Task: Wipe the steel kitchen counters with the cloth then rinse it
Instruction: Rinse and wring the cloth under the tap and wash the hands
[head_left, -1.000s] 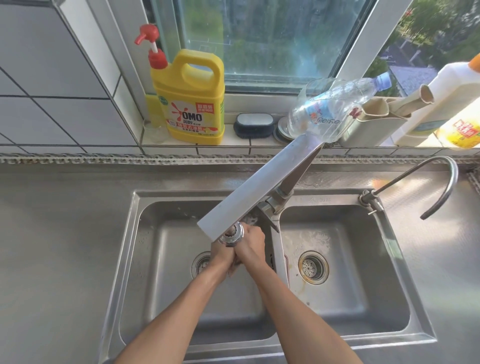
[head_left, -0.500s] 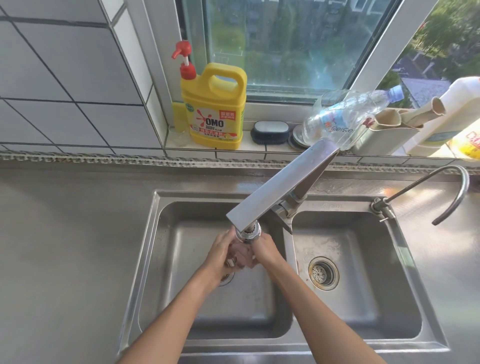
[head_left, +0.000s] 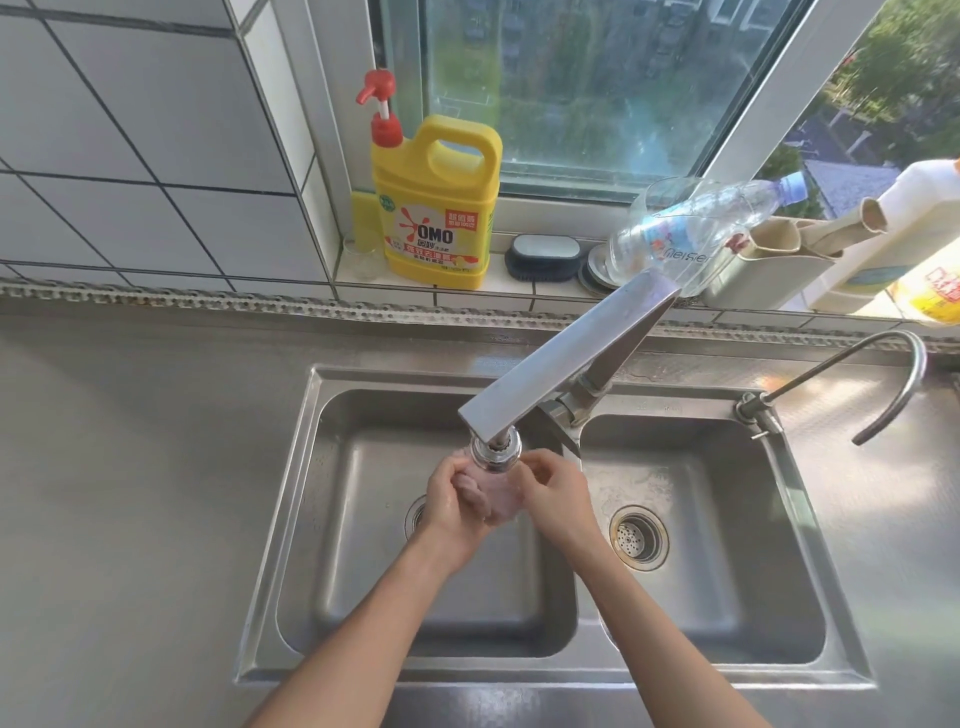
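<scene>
We see both hands over the left basin of the double sink (head_left: 291, 519), right under the faucet head (head_left: 496, 451). The left hand (head_left: 451, 506) has its fingers curled round a bunched pinkish cloth (head_left: 491, 493); the right hand (head_left: 553, 488) grips the same cloth from the other side. The cloth sits between the two hands, above the left basin's drain, just below the spout end. Whether water is running we cannot tell.

The flat steel faucet arm (head_left: 566, 358) slants from the sink's back rim, at the divider, out over the left basin. A thin curved second tap (head_left: 883, 374) stands at the sink's back right corner. The right basin shows a drain strainer (head_left: 638, 538).

The steel counter (head_left: 130, 493) runs along the sink's left side and front edge.

On the tiled window sill behind the counter's back edge: a yellow OMO detergent jug (head_left: 439, 208) with a red pump at the left, a small clear glass (head_left: 361, 257) just beside it, a dark scrub brush (head_left: 543, 255), a clear plastic bottle (head_left: 696, 231) lying tilted, a beige holder (head_left: 753, 265), and a white bottle (head_left: 893, 234) at the far right.
</scene>
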